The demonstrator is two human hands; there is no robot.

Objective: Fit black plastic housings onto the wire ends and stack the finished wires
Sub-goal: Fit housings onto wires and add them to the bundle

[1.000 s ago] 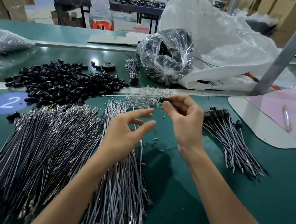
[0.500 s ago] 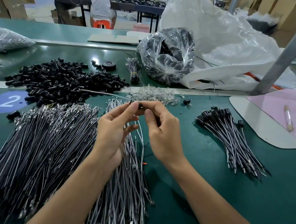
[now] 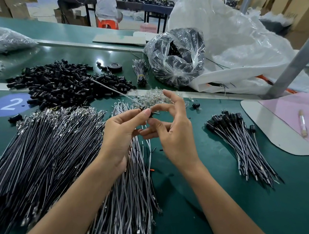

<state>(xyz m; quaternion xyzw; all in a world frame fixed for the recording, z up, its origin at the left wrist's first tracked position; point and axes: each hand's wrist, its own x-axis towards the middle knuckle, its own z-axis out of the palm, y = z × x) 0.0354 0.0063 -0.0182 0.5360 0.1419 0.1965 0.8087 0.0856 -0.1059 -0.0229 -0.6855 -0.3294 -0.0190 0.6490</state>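
Note:
My left hand (image 3: 121, 135) pinches a grey wire (image 3: 113, 91) near its end, and the wire sticks up and away to the left. My right hand (image 3: 172, 132) pinches a small black housing (image 3: 150, 115) against that wire end, its other fingers spread. Loose black housings (image 3: 63, 84) lie heaped at the back left. Bare dark wires (image 3: 40, 156) and grey wires (image 3: 130, 185) lie in piles under my left arm. Finished wires with housings (image 3: 241, 142) are stacked to the right.
A clear pile of small bulbs (image 3: 153, 98) lies behind my hands, one loose housing (image 3: 196, 105) beside it. Further back stand a clear bag of black parts (image 3: 178, 58) and a big white bag (image 3: 236, 39). A pink sheet with a pen (image 3: 302, 123) is at right.
My hands came together: the left picked up a wire, the right brought a housing to its end. Now the right hand's free fingers have spread open.

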